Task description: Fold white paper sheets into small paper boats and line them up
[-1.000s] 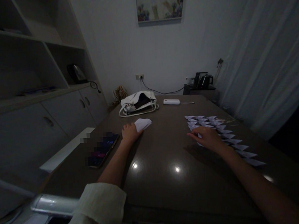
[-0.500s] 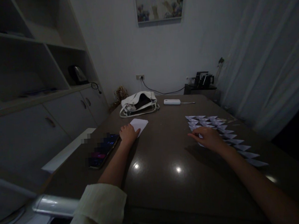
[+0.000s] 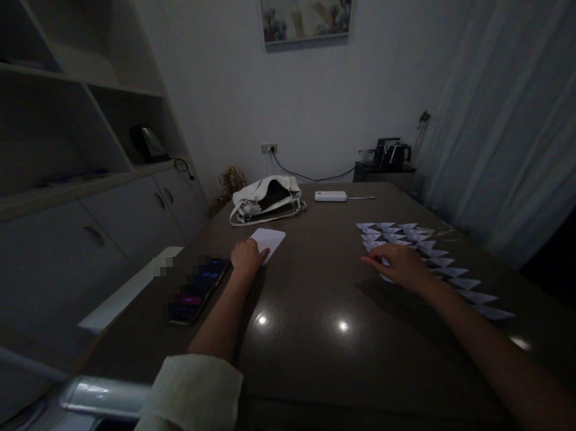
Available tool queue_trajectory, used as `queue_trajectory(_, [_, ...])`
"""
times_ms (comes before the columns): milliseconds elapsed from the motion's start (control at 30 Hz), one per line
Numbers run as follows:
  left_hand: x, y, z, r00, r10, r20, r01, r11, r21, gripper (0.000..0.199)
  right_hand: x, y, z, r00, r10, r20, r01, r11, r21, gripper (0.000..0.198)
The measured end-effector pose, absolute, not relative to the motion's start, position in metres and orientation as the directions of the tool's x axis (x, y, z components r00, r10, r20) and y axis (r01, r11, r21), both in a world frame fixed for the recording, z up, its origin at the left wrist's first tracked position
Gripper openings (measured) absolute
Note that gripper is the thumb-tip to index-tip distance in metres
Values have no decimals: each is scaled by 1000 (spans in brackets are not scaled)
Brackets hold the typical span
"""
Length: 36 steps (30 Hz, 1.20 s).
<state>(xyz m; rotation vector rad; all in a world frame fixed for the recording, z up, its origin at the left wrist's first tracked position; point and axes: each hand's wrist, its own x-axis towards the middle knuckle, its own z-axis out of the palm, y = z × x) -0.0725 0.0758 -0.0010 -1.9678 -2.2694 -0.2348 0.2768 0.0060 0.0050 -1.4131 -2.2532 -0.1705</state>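
Observation:
A small stack of white paper sheets [image 3: 270,238] lies left of the table's middle. My left hand [image 3: 246,256] is on its near left edge, fingers curled and the thumb along the paper. To the right, several folded white paper triangles [image 3: 442,262] are laid out in overlapping rows. Just over their left side is my right hand [image 3: 399,264], its thumb and fingers brought together in a pinch. Whatever may be between those fingertips is too small and dark to make out. A lit phone [image 3: 200,291] lies left of my left forearm.
A white handbag [image 3: 268,197] sits open at the table's far side, with a white power bank [image 3: 330,196] and its short cable to the right. Behind stand a black kettle [image 3: 398,155] and a wall socket [image 3: 269,148]. Cabinets [image 3: 119,231] line the left.
Both hands stay almost where they were, the left on the paper stack and the right pinched over the folded triangles. The whole view has shifted very slightly.

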Motion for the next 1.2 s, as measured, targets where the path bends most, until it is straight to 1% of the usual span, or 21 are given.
queue_trajectory(167, [-74, 76, -1, -144, 966, 214, 990, 140, 32, 48, 277, 6, 5, -367, 813, 453, 873, 469, -135, 37])
queue_trajectory(333, [-74, 75, -1, -170, 964, 205, 985, 160, 66, 47, 277, 6, 5, -355, 817, 454, 877, 460, -141, 35])
queue_trajectory(500, [-75, 77, -3, -164, 962, 218, 986, 154, 60, 47, 277, 6, 5, -344, 826, 447, 886, 442, -136, 38])
queue_trajectory(667, [-77, 79, -6, -187, 958, 216, 982, 176, 70, 48, 278, 7, 4, -356, 816, 456, 878, 459, -136, 39])
queue_trajectory(867, [-76, 77, -5, -201, 950, 240, 979, 185, 87, 48, 277, 6, 5, -352, 824, 444, 877, 456, -150, 36])
queue_trajectory(1200, [-74, 74, 0, -213, 949, 232, 975, 193, 109, 45, 277, 4, 7, -350, 825, 443, 876, 456, -157, 35])
